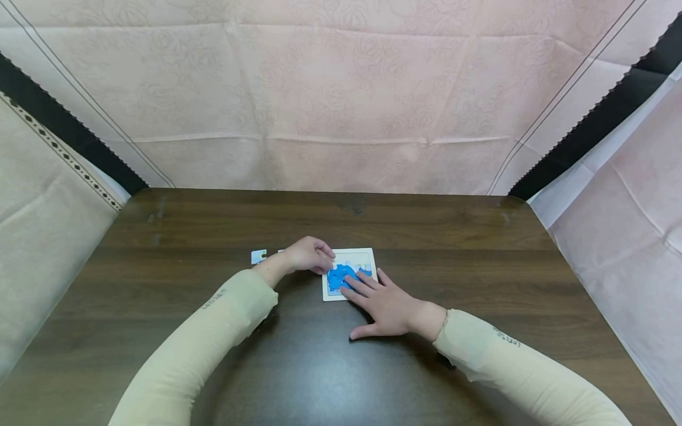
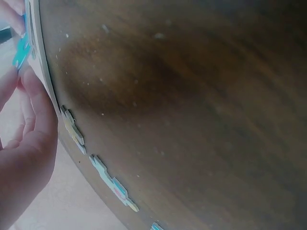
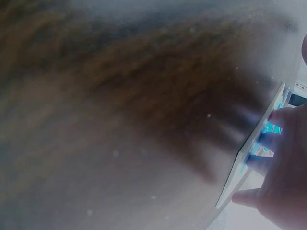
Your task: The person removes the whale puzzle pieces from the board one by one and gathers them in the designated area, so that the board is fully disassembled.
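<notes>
Pale floral cloth (image 1: 341,89) is hanging behind a dk-brn wood-grain table (image 1: 437,231); blk strips (image 1: 69,131) are slanting down L & R.

Dark brown wood-grain table (image 1: 469,260), white-bordered puzzle board (image 1: 362,252) lying on it, loose puzzle pieces (image 1: 258,255) to its left

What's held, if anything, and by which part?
Left hand: thumb and fingertips close together at the white-bordered rectangular puzzle board; can't tell whether they pinch anything, or where. Right hand: grips nothing, fingers spread over the board.
</notes>
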Available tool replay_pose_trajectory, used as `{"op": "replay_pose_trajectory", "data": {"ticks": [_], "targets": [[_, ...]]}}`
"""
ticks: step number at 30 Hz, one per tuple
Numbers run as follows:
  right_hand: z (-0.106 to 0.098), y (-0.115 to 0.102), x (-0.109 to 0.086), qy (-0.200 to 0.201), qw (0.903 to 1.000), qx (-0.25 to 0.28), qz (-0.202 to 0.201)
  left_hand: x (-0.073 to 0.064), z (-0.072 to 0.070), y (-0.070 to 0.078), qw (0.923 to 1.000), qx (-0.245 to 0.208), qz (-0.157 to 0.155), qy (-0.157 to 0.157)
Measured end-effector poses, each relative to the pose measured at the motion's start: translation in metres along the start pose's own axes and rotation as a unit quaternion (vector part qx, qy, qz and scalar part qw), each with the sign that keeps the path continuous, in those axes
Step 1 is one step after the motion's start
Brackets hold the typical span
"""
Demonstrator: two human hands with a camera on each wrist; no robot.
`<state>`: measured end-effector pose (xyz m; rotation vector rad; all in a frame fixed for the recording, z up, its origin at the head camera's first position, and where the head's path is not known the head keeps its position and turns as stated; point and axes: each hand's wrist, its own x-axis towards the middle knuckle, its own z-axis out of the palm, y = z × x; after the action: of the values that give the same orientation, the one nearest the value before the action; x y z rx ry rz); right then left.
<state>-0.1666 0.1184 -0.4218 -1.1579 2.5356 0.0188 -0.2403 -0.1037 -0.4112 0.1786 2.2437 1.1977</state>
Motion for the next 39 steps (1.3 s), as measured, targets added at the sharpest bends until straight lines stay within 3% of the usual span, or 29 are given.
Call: {"op": "replay_pose_trajectory", "data": {"ticks": [11, 24, 39], "targets": [[-0.001, -0.001, -0.001, 0.001, 1.0000, -0.002, -0.002, -0.003, -0.005, -0.001, 0.9992, 0.020, -0.005, -0.035], [-0.001, -0.002, 0.001, -0.002, 1.0000, -0.008, 0.000, -0.005, -0.019, -0.007, 0.9983, -0.057, -0.004, 0.006], [0.000, -0.003, -0.001, 0.007, 1.0000, -0.007, -0.002, -0.026, -0.048, -0.026, 0.9987, -0.041, 0.001, 0.032]]}}
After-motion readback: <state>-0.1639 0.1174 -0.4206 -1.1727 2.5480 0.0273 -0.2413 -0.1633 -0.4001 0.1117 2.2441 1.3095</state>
